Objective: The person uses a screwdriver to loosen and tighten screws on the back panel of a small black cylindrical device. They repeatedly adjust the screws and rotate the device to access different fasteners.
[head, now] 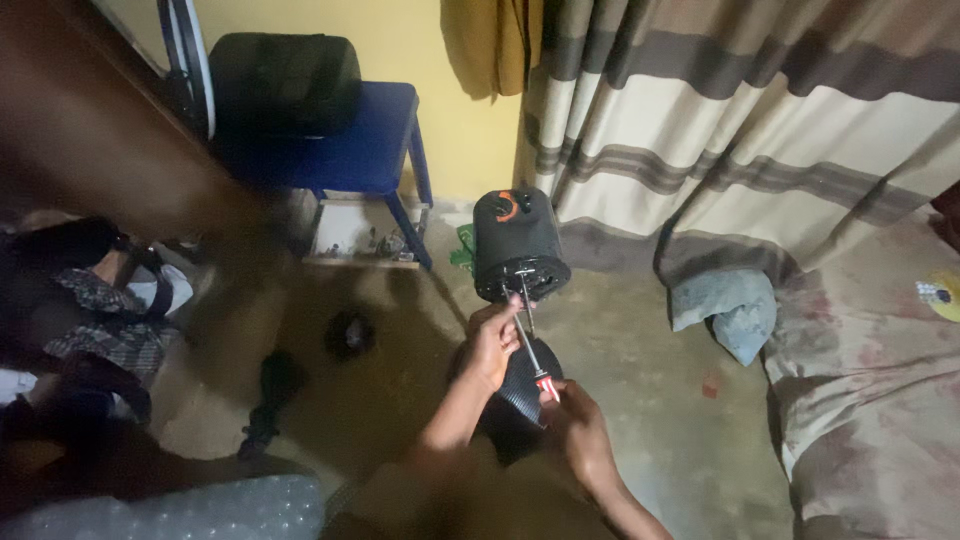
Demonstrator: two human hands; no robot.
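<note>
Right hand (578,425): nearest the camera, closed around the red-and-white handle of a screwdriver (533,355), whose shaft slants up and away.

Left hand (490,345): just beyond, fingers curled around the shaft near its tip, resting on a black ribbed housing (520,400) set on the concrete floor (650,420).

Black cylindrical motor unit (517,243): upright past the hands, spindle pointing down at them, near the curtain's (740,130) hem.

Blue chair (355,135): at the far wall.

Risk, judged: the tip may slip off the fastener and jab the left fingers guiding it; the unsupported motor may topple.
</note>
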